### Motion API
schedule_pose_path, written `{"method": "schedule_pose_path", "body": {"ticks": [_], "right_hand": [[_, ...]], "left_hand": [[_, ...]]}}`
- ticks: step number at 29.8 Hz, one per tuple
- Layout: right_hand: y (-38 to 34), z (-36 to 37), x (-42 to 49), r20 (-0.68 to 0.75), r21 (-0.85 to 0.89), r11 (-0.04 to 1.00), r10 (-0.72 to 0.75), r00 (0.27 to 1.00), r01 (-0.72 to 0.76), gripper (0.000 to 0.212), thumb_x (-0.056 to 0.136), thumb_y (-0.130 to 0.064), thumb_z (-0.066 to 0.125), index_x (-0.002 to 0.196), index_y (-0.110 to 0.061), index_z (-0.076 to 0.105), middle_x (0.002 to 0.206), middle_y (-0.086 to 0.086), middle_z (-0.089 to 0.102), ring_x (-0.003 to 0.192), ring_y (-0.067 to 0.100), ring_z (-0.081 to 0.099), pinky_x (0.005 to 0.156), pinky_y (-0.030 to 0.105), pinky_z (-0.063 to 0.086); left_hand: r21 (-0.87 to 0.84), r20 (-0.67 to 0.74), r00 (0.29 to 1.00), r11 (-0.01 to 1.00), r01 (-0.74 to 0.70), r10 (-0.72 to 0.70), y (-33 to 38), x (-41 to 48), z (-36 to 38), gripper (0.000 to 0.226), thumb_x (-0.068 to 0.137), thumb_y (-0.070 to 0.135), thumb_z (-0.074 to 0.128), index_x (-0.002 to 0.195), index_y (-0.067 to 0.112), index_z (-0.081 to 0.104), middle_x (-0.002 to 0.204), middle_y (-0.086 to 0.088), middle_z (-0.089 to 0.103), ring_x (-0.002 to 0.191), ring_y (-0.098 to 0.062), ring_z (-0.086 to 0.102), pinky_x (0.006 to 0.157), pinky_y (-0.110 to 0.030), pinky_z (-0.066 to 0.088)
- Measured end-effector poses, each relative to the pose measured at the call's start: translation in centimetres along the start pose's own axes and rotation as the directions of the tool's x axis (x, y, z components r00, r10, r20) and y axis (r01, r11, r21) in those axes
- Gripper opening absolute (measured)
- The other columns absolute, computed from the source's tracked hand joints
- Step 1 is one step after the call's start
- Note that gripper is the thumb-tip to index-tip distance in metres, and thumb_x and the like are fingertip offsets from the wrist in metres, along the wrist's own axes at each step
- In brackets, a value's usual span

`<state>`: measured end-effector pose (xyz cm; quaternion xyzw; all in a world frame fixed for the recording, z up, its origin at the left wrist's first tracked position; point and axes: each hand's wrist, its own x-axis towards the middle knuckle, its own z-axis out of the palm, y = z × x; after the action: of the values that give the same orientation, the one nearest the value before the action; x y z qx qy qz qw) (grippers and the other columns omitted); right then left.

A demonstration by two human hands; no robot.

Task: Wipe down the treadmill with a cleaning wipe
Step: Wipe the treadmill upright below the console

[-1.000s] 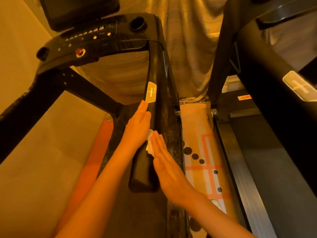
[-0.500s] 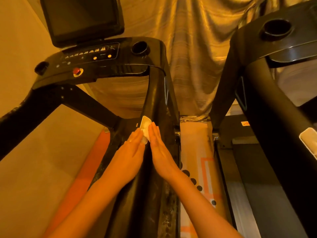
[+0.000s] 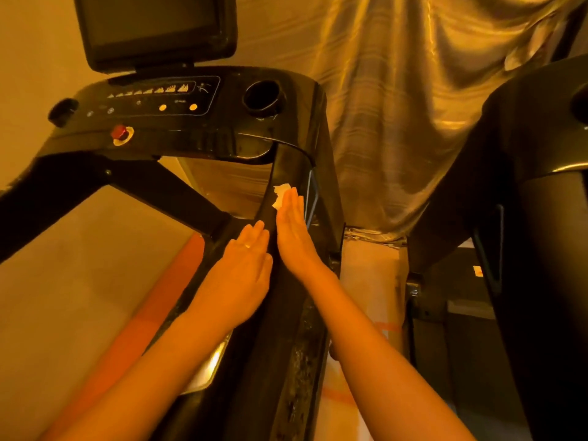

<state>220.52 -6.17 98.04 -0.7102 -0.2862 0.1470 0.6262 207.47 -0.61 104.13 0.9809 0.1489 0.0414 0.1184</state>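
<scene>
A black treadmill fills the view, its right handrail (image 3: 288,173) running from the console (image 3: 191,122) down toward me. My right hand (image 3: 292,230) lies flat with straight fingers on the handrail, pressing a small white wipe (image 3: 280,195) that shows past its fingertips. My left hand (image 3: 245,265) rests flat with straight fingers on the left side of the same rail, a little lower, holding nothing. Most of the wipe is hidden under my right fingers.
A dark screen (image 3: 152,30) stands above the console, which has a red stop button (image 3: 119,132) and a cup holder (image 3: 262,98). A second black treadmill (image 3: 525,218) stands at the right. A shiny curtain (image 3: 397,106) hangs behind. An orange mat (image 3: 159,297) lies on the floor.
My right hand has slid the wipe up the handrail toward the console. My left hand has stayed lower on the rail. The view has tilted upward, showing more of the screen.
</scene>
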Motion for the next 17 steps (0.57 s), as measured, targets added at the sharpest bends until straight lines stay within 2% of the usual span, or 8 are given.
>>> {"method": "schedule_pose_path", "body": {"ticks": [4,9,13,15,17], "right_hand": [[0.8,-1.8,4.6,-0.016,-0.076,0.997,-0.028,0.999,0.027,0.060,0.110,-0.042,0.017,0.160,-0.024,-0.012,0.167,-0.007,-0.019,0.144,-0.002,-0.020,0.118,0.025,-0.009],[0.9,-3.5,8.9,-0.048,-0.091,0.994,-0.070,0.996,0.066,0.064,0.110,-0.040,0.023,0.160,-0.019,-0.012,0.168,-0.004,-0.017,0.143,-0.003,-0.019,0.115,0.021,-0.010],[1.0,-3.2,9.0,-0.101,-0.046,0.995,-0.089,0.991,0.085,0.062,0.111,-0.035,0.027,0.160,-0.021,-0.006,0.169,-0.003,-0.010,0.151,0.006,-0.014,0.123,0.028,-0.005],[1.4,-2.4,7.5,-0.094,-0.008,0.995,-0.104,0.990,0.104,0.061,0.111,-0.034,0.030,0.158,-0.026,-0.007,0.167,-0.008,-0.011,0.154,0.011,-0.012,0.124,0.030,-0.004],[1.8,-1.8,6.1,-0.062,-0.050,0.990,-0.133,0.989,0.130,0.061,0.111,-0.038,0.028,0.160,-0.027,-0.008,0.162,-0.018,-0.016,0.152,0.006,-0.016,0.121,0.023,-0.008]], "left_hand": [[0.055,-0.019,1.000,0.998,0.014,-0.013,0.6,2.5,0.2,0.055,0.109,0.033,0.028,0.160,0.020,0.013,0.168,0.002,0.004,0.154,-0.012,0.000,0.120,-0.029,0.002],[0.100,-0.007,1.000,0.995,0.029,-0.028,0.6,3.0,0.4,0.056,0.109,0.035,0.026,0.160,0.022,0.008,0.168,0.005,-0.002,0.152,-0.008,-0.004,0.117,-0.026,-0.006],[0.116,0.004,0.999,0.992,0.046,-0.046,0.8,3.1,0.2,0.057,0.109,0.035,0.026,0.160,0.023,0.005,0.168,0.005,-0.005,0.151,-0.007,-0.008,0.120,-0.027,-0.005],[0.111,0.006,0.998,0.992,0.055,-0.056,0.9,3.1,0.1,0.057,0.109,0.035,0.026,0.160,0.025,0.004,0.167,0.007,-0.006,0.146,-0.002,-0.014,0.118,-0.026,-0.006],[0.118,0.004,0.998,0.991,0.059,-0.060,1.1,3.1,0.1,0.057,0.109,0.036,0.026,0.160,0.026,0.003,0.167,0.008,-0.007,0.141,0.000,-0.016,0.117,-0.024,-0.007]]}}
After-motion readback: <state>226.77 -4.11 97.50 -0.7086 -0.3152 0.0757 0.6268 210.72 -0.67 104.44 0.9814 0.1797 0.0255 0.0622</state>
